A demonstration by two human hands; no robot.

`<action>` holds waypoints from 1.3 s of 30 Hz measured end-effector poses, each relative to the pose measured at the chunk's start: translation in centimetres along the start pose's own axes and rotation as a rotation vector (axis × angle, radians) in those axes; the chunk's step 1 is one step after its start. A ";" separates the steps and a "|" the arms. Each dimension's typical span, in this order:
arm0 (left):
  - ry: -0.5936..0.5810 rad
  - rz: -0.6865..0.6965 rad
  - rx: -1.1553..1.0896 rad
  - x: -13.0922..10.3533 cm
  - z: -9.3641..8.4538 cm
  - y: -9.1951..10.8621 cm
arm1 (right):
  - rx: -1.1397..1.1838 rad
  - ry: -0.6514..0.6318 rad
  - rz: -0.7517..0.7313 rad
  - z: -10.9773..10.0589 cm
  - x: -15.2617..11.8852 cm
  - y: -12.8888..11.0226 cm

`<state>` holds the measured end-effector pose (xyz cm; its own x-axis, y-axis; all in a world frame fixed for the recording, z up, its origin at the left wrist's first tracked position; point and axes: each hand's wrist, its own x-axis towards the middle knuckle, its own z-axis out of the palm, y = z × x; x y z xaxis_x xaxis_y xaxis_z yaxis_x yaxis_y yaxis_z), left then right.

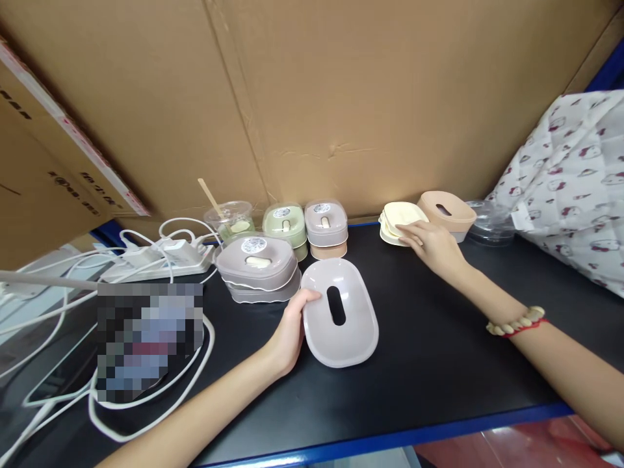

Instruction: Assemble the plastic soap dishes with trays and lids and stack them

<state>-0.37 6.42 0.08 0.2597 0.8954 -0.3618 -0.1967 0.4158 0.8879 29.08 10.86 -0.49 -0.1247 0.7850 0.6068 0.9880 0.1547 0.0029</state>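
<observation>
My left hand [290,331] grips the left rim of a grey tissue-box-style lid [358,325], thumb over the edge. The lid has rounded corners, and an oval slot opens in its middle. Away to the right, my right hand [436,247] has its fingers closed at the front edge of a small stack of cream plastic pieces [403,212] near the back of the table. Close behind that hand stands a peach box [451,207] with an oval slot in its top. Beside my left hand sits a larger grey box [263,273] with a clear cover and a round sticker.
A green box [284,224] and a grey-and-peach box [326,227] stand against the cardboard wall [341,97]. Left are a clear cup [234,218] with a wooden stick, a power strip [195,260] and looping cables. Clear containers [490,224] and a patterned bag [575,169] are right.
</observation>
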 end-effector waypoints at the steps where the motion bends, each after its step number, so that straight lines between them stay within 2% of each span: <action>1: -0.031 -0.002 0.021 0.0 0.0 0.0 | 0.021 0.005 0.002 0.0 0.0 0.0; 3: -0.131 0.006 0.086 0.1 -0.2 0.0 | 0.065 0.027 0.008 0.1 0.0 0.0; 6: -0.282 0.045 0.137 0.0 -0.3 -0.2 | 0.101 0.144 -0.004 -0.1 -0.1 -0.5; 10: -0.292 0.075 -0.024 0.0 -0.3 -0.2 | 0.103 0.330 -0.100 -1.7 -0.4 -3.4; 13: -0.255 0.091 -0.136 0.1 -0.1 0.0 | 0.132 0.394 -0.351 -3.1 -1.1 -7.0; 16: -0.127 0.047 -0.261 0.0 0.3 0.2 | 0.255 0.285 -0.597 -3.7 -2.3 -10.3; 19: 0.034 0.060 -0.409 -0.3 0.6 0.5 | 0.403 0.175 -0.700 -3.3 -3.3 -12.1; 21: 0.055 0.036 -0.422 -0.6 0.7 0.6 | 0.455 0.156 -0.752 -2.9 -3.7 -12.6; 25: -0.037 -0.062 -0.416 -1.1 0.6 0.7 | 0.490 0.137 -0.798 -3.0 -3.8 -12.9; 28: -0.073 -0.067 -0.411 -1.1 0.4 0.7 | 0.551 0.159 -0.734 -4.1 -3.6 -13.2; 31: -0.142 -0.011 -0.384 -1.1 0.3 0.7 | 0.674 0.211 -0.645 -5.1 -3.4 -13.4; 34: -0.181 0.052 -0.364 -1.1 0.4 0.7 | 0.758 0.216 -0.541 -5.3 -3.3 -13.3; 36: -0.130 0.054 -0.359 -1.1 0.5 0.8 | 0.816 0.203 -0.365 -4.8 -3.2 -13.0; 39: -0.029 0.039 -0.361 -1.2 0.6 0.9 | 0.966 0.141 0.022 -3.4 -3.1 -12.7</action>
<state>-0.31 5.68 1.49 0.2711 0.9090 -0.3166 -0.5270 0.4154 0.7414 17.26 4.44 0.27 -0.0329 0.7244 0.6886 0.4818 0.6151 -0.6241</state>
